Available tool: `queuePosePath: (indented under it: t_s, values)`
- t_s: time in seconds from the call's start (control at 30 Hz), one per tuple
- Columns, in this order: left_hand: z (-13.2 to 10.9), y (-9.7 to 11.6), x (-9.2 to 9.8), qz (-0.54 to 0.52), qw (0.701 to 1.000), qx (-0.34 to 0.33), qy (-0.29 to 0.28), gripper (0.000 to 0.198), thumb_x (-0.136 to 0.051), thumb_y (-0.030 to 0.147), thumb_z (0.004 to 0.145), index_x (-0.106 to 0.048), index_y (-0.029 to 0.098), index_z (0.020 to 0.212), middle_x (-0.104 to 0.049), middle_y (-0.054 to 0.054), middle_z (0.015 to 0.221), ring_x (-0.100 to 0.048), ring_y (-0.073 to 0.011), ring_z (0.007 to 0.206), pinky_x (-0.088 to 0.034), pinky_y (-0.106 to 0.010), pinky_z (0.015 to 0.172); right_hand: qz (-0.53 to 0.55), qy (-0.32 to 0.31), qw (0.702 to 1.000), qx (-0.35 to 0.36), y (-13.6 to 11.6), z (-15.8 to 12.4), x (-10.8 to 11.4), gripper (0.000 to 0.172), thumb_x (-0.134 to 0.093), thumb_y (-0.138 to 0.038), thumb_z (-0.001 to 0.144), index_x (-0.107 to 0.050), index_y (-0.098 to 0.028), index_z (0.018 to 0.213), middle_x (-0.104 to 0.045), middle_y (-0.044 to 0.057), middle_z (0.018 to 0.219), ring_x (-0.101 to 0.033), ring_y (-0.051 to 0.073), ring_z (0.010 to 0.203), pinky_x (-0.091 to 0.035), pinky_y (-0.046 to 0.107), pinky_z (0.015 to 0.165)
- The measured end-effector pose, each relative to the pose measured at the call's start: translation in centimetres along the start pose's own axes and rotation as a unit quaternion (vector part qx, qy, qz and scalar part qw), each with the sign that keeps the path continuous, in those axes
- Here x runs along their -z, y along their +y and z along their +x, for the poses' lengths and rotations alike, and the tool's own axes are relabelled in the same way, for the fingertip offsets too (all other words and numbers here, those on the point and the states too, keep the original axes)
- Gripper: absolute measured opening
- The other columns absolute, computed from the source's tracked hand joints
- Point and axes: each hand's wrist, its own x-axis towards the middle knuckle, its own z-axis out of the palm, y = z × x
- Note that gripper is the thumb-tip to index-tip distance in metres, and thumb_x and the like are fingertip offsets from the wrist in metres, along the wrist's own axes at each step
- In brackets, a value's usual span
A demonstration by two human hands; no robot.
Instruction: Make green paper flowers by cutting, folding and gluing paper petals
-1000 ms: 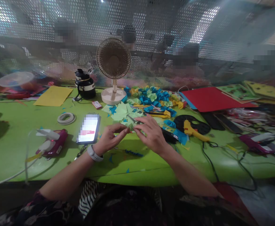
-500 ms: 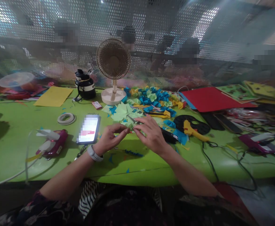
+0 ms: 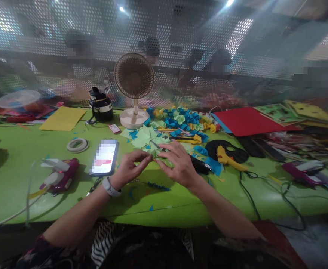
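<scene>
- Both grips clenched: left grip [image 3: 128, 169] and right grip [image 3: 180, 168] each pinch an end of the green paper piece [image 3: 156, 155].
- Risk, as I read it: uneven pull between the pinches could tear or drop the thin paper, and a wrist could sweep the loose scraps [image 3: 144, 136] behind.
- Paper sits between both grips, low over the surface [image 3: 26, 157], right of the phone [image 3: 104, 157]; I can't tell if it touches.

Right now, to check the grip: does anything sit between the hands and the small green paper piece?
Nothing visible does: the left hand and the right hand both pinch the green paper piece at their fingertips.
</scene>
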Motion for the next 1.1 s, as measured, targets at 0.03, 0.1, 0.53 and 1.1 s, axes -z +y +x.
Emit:
queuePosePath:
  t_s: [0.03,0.1,0.53,1.1]
  values:
    - [0.0,0.0,0.0,0.002,1.000,-0.001,0.002,0.021,-0.060,0.033,0.090,-0.067,0.014,0.085,-0.071,-0.008,0.075,-0.068,-0.0155,0.067,-0.053,-0.024,0.059,0.001,0.001,1.000,-0.001,-0.1,0.0,0.1,0.010,-0.062,-0.025,0.087,-0.066,-0.022,0.095,-0.068,0.009,0.114,-0.064,0.023,0.106,-0.040,0.050,0.109]
    - [0.0,0.2,0.0,0.003,1.000,-0.004,0.004,0.020,-0.059,0.032,0.090,-0.067,0.014,0.085,-0.071,-0.008,0.075,-0.068,-0.0153,0.067,-0.053,-0.024,0.059,0.002,0.005,1.000,0.000,-0.2,0.1,0.2,0.010,-0.061,-0.025,0.087,-0.066,-0.022,0.094,-0.069,0.009,0.113,-0.064,0.024,0.106,-0.040,0.050,0.109]
    - [-0.1,-0.1,0.2,0.016,0.998,-0.069,0.003,0.011,-0.060,0.022,0.088,-0.066,0.015,0.093,-0.071,-0.008,0.086,-0.068,-0.0150,0.075,-0.058,-0.026,0.069,-0.019,0.018,0.999,-0.028,0.4,0.5,1.1,0.014,-0.054,-0.018,0.085,-0.064,-0.021,0.095,-0.069,0.011,0.112,-0.064,0.025,0.105,-0.045,0.050,0.103]
    - [0.1,-1.2,-0.2,0.051,0.994,-0.092,0.032,0.012,-0.070,0.026,0.083,-0.067,0.014,0.084,-0.070,-0.004,0.074,-0.065,-0.0116,0.064,-0.054,-0.020,0.055,0.014,-0.042,0.999,-0.014,0.5,0.3,1.0,0.009,-0.056,-0.021,0.084,-0.063,-0.021,0.090,-0.068,0.011,0.115,-0.063,0.025,0.107,-0.040,0.050,0.106]
